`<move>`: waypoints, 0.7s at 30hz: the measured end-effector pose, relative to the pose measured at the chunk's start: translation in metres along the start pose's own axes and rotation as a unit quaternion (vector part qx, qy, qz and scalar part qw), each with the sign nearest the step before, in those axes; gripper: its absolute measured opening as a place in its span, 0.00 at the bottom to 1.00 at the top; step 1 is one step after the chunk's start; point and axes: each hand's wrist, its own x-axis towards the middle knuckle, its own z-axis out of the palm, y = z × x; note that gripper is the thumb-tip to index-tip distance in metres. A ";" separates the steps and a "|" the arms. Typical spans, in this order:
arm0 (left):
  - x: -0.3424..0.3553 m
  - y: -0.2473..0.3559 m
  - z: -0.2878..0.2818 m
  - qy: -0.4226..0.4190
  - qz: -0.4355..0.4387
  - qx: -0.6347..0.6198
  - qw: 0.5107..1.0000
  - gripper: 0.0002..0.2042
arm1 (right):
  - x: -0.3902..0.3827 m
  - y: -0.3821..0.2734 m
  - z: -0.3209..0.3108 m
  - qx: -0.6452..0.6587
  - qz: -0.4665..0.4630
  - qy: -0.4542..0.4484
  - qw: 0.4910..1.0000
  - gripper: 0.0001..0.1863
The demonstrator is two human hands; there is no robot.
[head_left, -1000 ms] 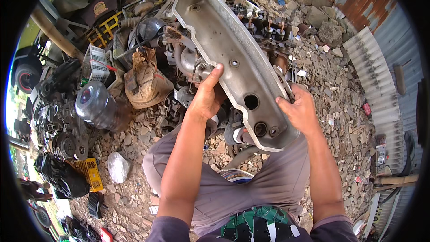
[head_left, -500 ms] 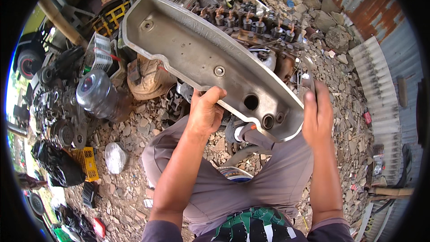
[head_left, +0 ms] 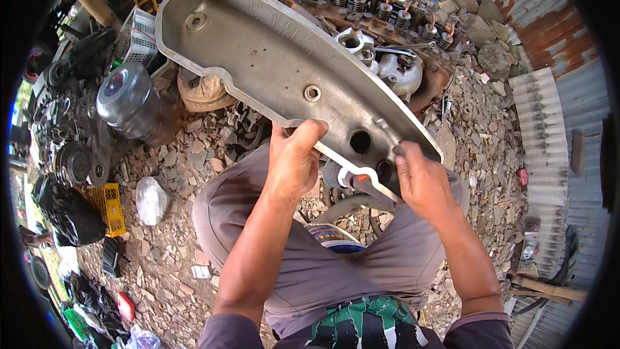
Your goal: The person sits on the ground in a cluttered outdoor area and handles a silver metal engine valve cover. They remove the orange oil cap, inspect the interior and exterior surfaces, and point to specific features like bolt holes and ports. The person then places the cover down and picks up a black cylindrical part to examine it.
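Observation:
A long grey metal cover (head_left: 271,71), like a valve cover, lies tilted across the middle with its hollow inside showing bolt bosses and round holes. My left hand (head_left: 294,161) grips its near rim, thumb over the edge and fingers underneath. My right hand (head_left: 420,181) is closed on a small tool (head_left: 387,129) with a pale head, held inside the cover just right of the large hole. Which kind of tool it is I cannot tell for sure. Behind the cover sits a dirty engine head (head_left: 381,10) with a row of valve springs, a wrench lying near it.
To the left are a plastic water jug (head_left: 132,100), a pale crate (head_left: 139,35), a yellow crate (head_left: 106,207), black bags (head_left: 68,207) and piled parts. My knees are below the cover, over rubble (head_left: 168,271). Corrugated sheets (head_left: 542,142) stand at the right.
The cover has swung leftward at its far end, lying more crosswise and revealing more of the engine head. My right hand has left the rim and moved the small tool leftward into the cover.

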 end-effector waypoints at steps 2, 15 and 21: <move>0.002 -0.002 -0.001 0.000 0.000 -0.003 1.000 0.20 | -0.001 0.000 0.002 0.056 0.003 0.051 0.997 0.11; -0.002 0.003 0.005 -0.029 -0.075 -0.028 0.996 0.26 | -0.005 0.011 0.005 -0.098 -0.036 -0.051 0.993 0.10; -0.001 -0.002 0.000 -0.026 -0.055 -0.020 0.998 0.27 | -0.003 -0.012 -0.015 0.040 0.003 0.080 0.996 0.11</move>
